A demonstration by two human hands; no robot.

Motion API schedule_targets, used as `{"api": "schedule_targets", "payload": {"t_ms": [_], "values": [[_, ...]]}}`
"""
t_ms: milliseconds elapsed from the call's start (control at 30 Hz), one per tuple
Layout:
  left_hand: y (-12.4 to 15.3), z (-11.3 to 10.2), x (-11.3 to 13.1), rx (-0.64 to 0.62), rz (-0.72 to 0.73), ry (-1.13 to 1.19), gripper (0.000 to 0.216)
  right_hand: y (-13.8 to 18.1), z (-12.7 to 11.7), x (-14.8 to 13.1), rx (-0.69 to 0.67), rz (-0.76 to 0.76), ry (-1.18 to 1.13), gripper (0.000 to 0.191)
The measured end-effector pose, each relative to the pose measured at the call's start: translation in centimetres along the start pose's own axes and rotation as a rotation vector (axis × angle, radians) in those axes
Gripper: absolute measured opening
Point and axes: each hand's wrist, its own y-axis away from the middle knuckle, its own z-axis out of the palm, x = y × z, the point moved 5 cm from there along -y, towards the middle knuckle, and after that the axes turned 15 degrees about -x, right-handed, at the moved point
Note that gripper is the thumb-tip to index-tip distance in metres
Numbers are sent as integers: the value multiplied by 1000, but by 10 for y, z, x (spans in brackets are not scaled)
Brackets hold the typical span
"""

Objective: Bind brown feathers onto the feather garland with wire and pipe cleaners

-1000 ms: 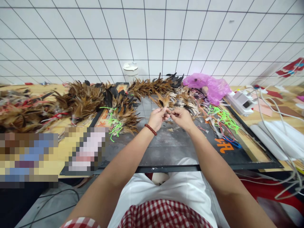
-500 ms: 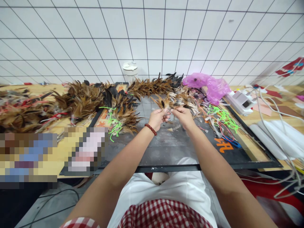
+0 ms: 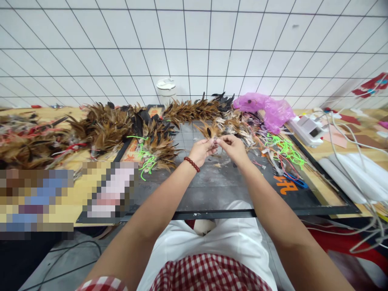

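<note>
Inside frame edges (image 3: pixel 212 214), hands (image 3: pixel 201 153) (image 3: pixel 233 149) at feathers (image 3: pixel 212 131), open board (image 3: pixel 221 188)

A craft workshop, this: feather bundles (image 3: pixel 194 110) heaped along a wooden bench (image 3: pixel 313 152), tangled green cord (image 3: pixel 283 149), blue scissors (image 3: pixel 298 182) right there!

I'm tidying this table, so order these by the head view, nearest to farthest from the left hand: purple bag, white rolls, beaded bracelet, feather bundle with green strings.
From the left hand:
1. Beaded bracelet, on its wrist.
2. Green-stringed feather bundle, to the left.
3. Purple bag, back right.
4. White rolls, far right.
</note>
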Motion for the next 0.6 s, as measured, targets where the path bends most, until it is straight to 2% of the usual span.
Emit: {"api": "schedule_targets", "payload": {"t_ms": [133, 200, 300, 467, 600], "values": [[0, -1, 1, 21, 30, 36, 13, 4, 6, -13, 7, -78, 127, 24], [0, -1, 1, 13, 21, 25, 15, 5, 8, -15, 11, -94, 117, 23], [-1, -1, 1, 11, 20, 17, 17, 2, 8, -6, 18, -8, -30, 24], [-1, -2, 1, 37, 31, 52, 16, -1, -8, 17, 199, 124, -150, 18], [0, -4, 2, 62, 33, 37, 18, -4, -13, 25, 126, 144, -27, 22]]}}
